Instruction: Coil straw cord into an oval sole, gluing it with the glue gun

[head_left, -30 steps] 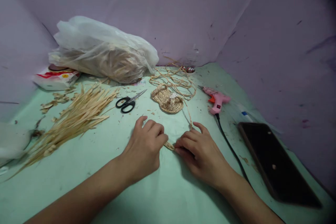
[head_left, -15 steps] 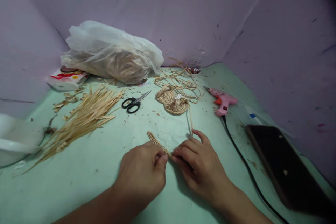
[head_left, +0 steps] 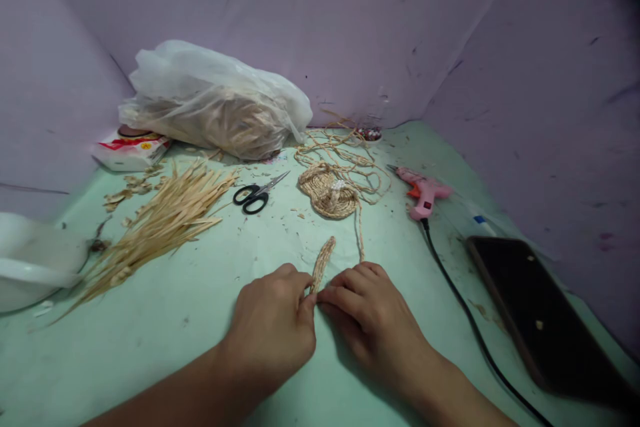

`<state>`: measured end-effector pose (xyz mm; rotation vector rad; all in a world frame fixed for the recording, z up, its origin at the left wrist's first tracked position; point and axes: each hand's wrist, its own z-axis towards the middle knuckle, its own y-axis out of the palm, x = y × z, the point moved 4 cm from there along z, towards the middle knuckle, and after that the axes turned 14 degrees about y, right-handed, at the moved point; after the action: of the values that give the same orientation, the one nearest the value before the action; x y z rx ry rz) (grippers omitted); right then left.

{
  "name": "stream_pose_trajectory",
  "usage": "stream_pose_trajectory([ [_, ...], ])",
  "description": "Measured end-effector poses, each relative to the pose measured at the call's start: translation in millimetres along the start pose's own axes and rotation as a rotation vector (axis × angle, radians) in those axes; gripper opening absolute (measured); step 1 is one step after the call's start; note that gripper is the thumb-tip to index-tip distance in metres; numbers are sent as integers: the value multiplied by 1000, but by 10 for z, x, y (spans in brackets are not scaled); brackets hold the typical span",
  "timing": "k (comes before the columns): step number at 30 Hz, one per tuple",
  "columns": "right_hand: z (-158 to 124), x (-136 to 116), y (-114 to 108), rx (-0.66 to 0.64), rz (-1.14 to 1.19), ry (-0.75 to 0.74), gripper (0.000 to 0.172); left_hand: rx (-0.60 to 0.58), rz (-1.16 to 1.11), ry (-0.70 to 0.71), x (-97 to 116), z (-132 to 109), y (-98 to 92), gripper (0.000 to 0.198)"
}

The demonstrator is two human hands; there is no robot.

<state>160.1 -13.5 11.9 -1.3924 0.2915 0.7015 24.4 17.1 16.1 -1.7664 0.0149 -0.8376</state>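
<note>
My left hand [head_left: 273, 330] and my right hand [head_left: 373, 317] meet on the green table, both with fingers closed in a pinch on the near end of a short braided straw strip [head_left: 323, 263]. The strip lies flat and points away from me. A thin braided cord [head_left: 360, 230] runs from beside my right hand up to a small woven straw piece [head_left: 327, 192] with a white bead, which sits among loose coils of cord [head_left: 345, 153].
Black-handled scissors [head_left: 255, 195] and a bundle of straw strips [head_left: 160, 223] lie to the left. A plastic bag of straw [head_left: 215, 103] and a red-white box [head_left: 131, 148] sit at the back. A pink glue gun [head_left: 423, 192], its black cable [head_left: 465, 320], and a dark phone [head_left: 535, 317] lie right. A white bowl [head_left: 35, 263] stands far left.
The braided strip swung from pointing left to pointing straight away from me. Both hands stayed pinched on its near end and shifted slightly toward me.
</note>
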Motion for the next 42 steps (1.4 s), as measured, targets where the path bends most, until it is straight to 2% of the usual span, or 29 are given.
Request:
stream_pose_trajectory([
  [5,17,9,29,-42,15,24,25,-43,98,61,26,36,8,27],
  [8,31,26,14,-24,37,19,21,-16,134,52,22,61,5,26],
  [13,57,146,-104,144,39,89,14,67,111,-19,18,89,-13,18],
  [16,94,224,-202,198,-72,148,11,86,87,-56,24,102,-32,16],
  [22,149,274,-381,118,-286,107,11,73,110,-93,17,122,-47,14],
  [27,129,342,-363,64,-365,169,19,70,120,-86,14,133,-42,15],
  [30,135,430,-345,147,-323,259,19,56,119,-61,27,136,-52,15],
  [33,170,462,-334,233,-218,202,25,34,152,-27,41,128,-74,16],
  [36,218,429,-303,185,-197,99,25,9,225,4,49,112,-95,17],
  [42,251,338,-286,20,-176,82,17,-7,253,31,26,112,-123,14],
])
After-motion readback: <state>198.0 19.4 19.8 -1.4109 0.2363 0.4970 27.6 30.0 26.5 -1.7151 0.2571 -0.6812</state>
